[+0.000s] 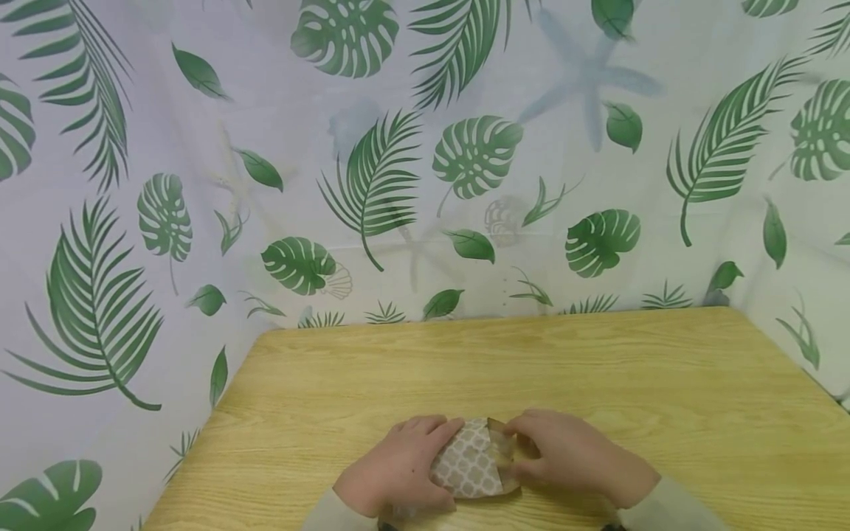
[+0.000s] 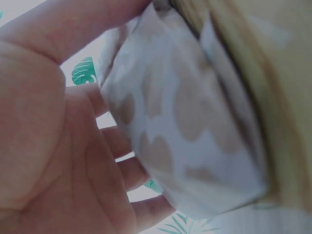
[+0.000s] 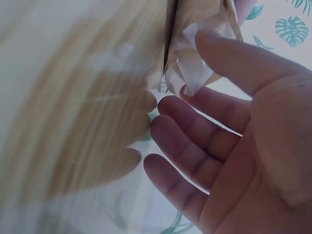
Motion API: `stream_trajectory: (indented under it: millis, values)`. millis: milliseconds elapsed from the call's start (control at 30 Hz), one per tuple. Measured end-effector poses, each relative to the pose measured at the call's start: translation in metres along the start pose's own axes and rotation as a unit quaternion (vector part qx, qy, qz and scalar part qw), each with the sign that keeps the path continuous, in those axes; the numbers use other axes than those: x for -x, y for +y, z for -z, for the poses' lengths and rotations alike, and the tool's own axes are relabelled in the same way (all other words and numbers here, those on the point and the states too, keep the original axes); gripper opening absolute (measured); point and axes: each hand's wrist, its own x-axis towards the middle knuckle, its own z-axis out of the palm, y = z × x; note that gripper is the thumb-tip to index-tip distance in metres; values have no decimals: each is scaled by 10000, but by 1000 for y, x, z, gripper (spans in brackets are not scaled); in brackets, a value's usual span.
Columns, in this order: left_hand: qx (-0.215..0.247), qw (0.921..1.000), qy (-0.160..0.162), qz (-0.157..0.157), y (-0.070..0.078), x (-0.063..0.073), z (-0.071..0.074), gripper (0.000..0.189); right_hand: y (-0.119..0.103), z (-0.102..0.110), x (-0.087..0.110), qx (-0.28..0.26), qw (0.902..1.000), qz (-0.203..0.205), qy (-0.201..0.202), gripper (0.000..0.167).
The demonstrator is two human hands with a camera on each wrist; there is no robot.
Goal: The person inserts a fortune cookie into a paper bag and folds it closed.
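Leaf-printed cloth [image 1: 279,221] hangs behind a wood-grain counter [image 1: 398,361]. At the frame's lower centre, the left hand [image 1: 406,463] clamps its grip around a patterned packet [image 1: 468,461], seemingly steadying it so the right hand [image 1: 572,453] can pinch crinkled film [image 3: 192,66] at its right end.

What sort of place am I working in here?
Probably an indoor booth or screened-off workspace: a leaf-print backdrop rises behind and on both sides of a wood-grain table, where a small patterned packet is being handled. The room beyond is hidden.
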Motion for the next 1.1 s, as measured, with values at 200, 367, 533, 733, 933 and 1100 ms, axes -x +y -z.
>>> stream_trajectory:
  millis: [200,367,533,733,933,1100]
  values:
    - [-3,10000,-20,-12,1,0,1,101,-4,-4,-5,-359,9993,68,98,35]
    - [14,10000,-34,1,2,0,1,101,-7,-7,-8,-434,9987,233,125,17]
    - [77,10000,-12,-37,2,-1,1,101,-11,-9,-12,-331,9991,233,100,13]
    - [70,9998,99,-156,-1,-3,-2,101,-15,-9,-15,-259,9993,247,105,8]
    - [60,9996,129,-255,-2,-2,-1,98,-18,-9,-14,-302,9989,161,310,18]
    - [68,9996,88,-268,-1,-1,0,98,-20,-7,-16,-437,9986,-74,285,16]
